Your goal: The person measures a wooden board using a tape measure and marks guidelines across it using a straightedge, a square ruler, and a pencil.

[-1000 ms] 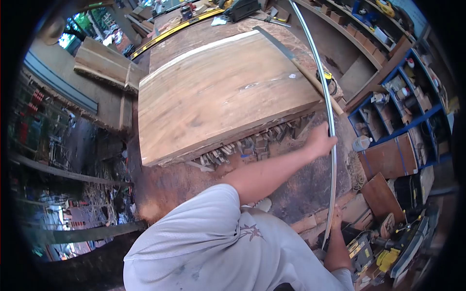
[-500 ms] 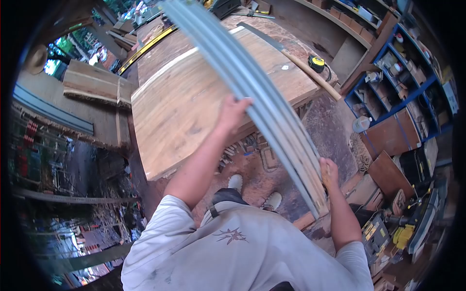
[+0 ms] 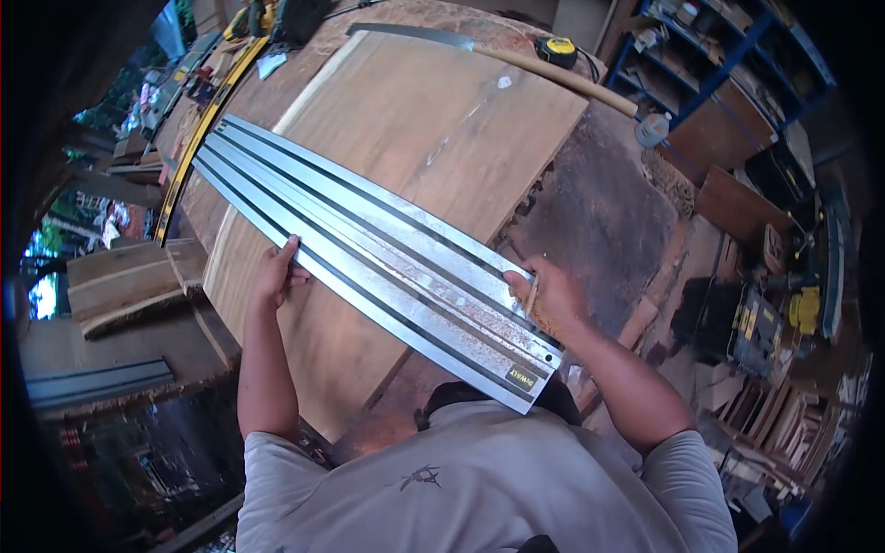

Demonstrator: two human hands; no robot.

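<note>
A long silver guide rail (image 3: pixel 369 249) with dark strips and a yellow DeWALT label lies flat side up across the view, over a wide wooden slab (image 3: pixel 442 120). My left hand (image 3: pixel 281 272) grips its left edge, thumb on top. Near the labelled end, my right hand (image 3: pixel 548 295) holds the opposite edge, with sawdust on the hand and on the rail. Whether the rail touches the slab is hard to tell. Along the slab's far edge lie a handsaw blade (image 3: pixel 406 35) and a round wooden stick (image 3: pixel 562 78).
A yellow tape measure (image 3: pixel 556 51) sits beyond the stick. To the left is a long yellow level (image 3: pixel 195 138). Blue shelving (image 3: pixel 710 88) and a plastic bottle (image 3: pixel 652 130) stand at the right. Another slab (image 3: pixel 129 281) is at the left.
The rail has turned from edge-on to face up and swung left across the slab. My left hand has shifted left along with it, and my right hand has come up. The view has turned.
</note>
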